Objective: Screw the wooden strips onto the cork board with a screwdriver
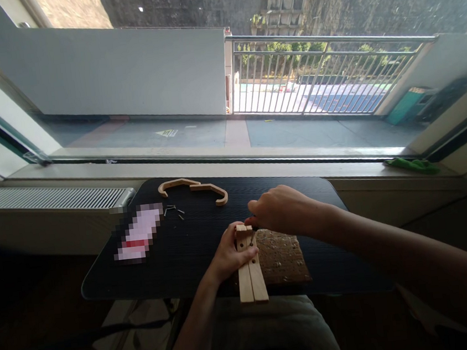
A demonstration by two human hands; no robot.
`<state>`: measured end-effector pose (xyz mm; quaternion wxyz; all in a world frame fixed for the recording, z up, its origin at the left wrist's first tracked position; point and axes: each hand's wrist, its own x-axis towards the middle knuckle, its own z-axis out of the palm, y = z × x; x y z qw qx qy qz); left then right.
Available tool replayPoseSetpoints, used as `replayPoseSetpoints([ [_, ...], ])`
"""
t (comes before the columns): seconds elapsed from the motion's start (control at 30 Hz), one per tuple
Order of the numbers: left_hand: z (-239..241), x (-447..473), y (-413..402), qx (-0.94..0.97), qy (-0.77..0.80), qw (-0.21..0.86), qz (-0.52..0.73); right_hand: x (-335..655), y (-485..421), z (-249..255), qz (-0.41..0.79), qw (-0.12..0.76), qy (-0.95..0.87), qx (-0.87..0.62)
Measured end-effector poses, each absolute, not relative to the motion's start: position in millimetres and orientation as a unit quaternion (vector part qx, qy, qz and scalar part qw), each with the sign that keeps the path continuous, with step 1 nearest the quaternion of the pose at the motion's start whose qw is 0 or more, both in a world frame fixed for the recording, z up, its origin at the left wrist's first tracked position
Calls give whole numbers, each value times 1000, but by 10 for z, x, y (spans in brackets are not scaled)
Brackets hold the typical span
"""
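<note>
My left hand (pixel 227 253) is wrapped round two pale wooden strips (pixel 253 290) lying side by side, its thumb across their face. Several dark round holes run along the strips, and a notched block sits at their far end. My right hand (pixel 281 209) is closed just above that end. From its fingers a thin metal shaft (pixel 252 239), like a screwdriver's, slants down to a hole in the right strip. The tool's handle is mostly hidden in my fist. Beneath the strips and to their right is a worn brown board (pixel 284 256).
Two curved wooden hooks (pixel 214 191) lie at the back of the black table (pixel 193 229). Several small screws (pixel 172 208) are scattered in front of them. A blurred pink packet (pixel 141 232) is at the left. Beyond the table are a window sill (pixel 233 169) and a radiator (pixel 52 198).
</note>
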<state>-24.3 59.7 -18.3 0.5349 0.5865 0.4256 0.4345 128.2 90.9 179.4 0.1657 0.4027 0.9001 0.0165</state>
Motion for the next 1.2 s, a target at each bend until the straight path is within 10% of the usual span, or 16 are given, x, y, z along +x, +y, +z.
replayPoseSetpoints([
  [0.57, -133, -240, 599, 596, 422, 533, 428, 1392, 818, 1795, -158, 129, 911, 358],
  [1.2, -91, -248, 590, 603, 439, 515, 422, 1402, 819, 1678, -95, 126, 901, 404],
])
